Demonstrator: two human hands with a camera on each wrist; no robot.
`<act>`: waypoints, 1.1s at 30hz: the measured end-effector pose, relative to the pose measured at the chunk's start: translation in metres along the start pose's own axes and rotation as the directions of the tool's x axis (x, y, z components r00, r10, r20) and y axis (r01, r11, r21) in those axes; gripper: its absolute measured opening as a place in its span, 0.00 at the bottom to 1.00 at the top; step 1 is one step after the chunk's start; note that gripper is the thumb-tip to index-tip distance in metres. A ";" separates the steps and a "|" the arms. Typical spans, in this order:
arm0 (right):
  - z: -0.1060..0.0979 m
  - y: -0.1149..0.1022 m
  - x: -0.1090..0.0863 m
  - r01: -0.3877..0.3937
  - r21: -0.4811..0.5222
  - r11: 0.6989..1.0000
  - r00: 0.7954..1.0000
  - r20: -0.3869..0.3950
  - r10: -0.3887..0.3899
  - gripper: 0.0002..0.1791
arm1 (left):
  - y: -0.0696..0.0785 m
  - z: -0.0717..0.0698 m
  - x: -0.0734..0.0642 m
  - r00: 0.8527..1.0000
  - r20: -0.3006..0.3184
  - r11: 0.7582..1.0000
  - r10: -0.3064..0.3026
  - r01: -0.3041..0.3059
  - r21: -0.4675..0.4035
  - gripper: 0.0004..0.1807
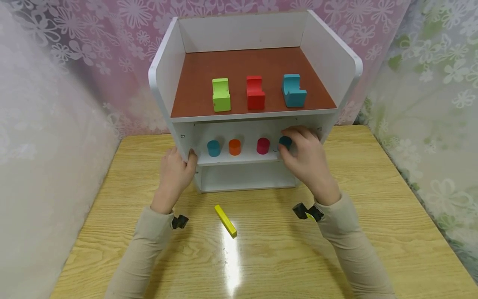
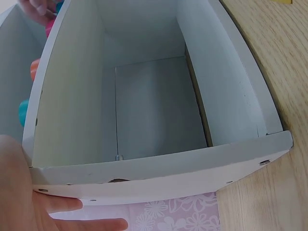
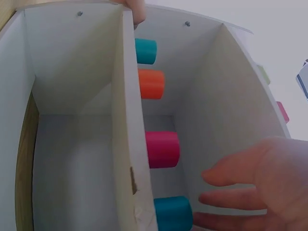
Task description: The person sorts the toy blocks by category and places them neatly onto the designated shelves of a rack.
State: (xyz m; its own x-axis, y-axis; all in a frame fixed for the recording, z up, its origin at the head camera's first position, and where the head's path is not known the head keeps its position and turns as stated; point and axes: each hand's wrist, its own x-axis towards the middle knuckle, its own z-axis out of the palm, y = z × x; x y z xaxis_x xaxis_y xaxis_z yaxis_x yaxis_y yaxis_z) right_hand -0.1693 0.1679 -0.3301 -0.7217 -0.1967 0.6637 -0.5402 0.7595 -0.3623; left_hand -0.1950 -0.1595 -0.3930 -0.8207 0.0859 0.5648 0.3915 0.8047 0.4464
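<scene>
A white shelf unit (image 1: 239,118) stands on the table. On its middle shelf is a row of short cylinders: a teal cylinder (image 1: 214,148), an orange cylinder (image 1: 234,147), a crimson cylinder (image 1: 263,145) and a dark teal cylinder (image 1: 285,142) at the right end. My left hand (image 1: 177,172) grips the unit's left side panel, thumb at the front edge and fingers along the outside. Around the dark teal cylinder is my right hand (image 1: 308,160); in the right wrist view its fingers (image 3: 231,198) are extended beside that cylinder, the thumb apart from it.
A green block (image 1: 222,101), a red block (image 1: 255,99) and a blue block (image 1: 295,98), each notched, stand on the brown top shelf. A yellow stick (image 1: 225,221) lies on the wooden table (image 1: 261,265) before the unit. Patterned curtains hang behind and at the sides.
</scene>
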 end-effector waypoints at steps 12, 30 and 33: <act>-0.005 -0.021 -0.008 0.087 0.119 0.989 0.992 -0.104 -0.075 0.06 | 0.000 0.001 0.000 1.000 0.007 0.999 -0.027 0.027 0.019 0.20; 0.024 -0.056 -0.043 0.057 0.370 0.927 0.987 0.118 -0.108 0.05 | 0.001 0.000 0.000 1.000 0.011 1.000 -0.019 0.019 -0.002 0.17; 0.037 -0.058 -0.049 0.029 0.381 0.924 0.978 0.180 -0.104 0.04 | 0.001 0.000 0.000 1.000 0.011 1.000 -0.023 0.023 -0.001 0.18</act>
State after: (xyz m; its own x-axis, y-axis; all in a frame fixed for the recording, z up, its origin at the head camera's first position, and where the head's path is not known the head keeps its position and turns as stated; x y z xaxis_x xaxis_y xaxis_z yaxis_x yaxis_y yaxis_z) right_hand -0.1189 0.1110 -0.3656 -0.7274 -0.3836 0.5689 -0.6847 0.4603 -0.5651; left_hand -0.1945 -0.1587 -0.3920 -0.8342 0.0738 0.5465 0.3726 0.8060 0.4600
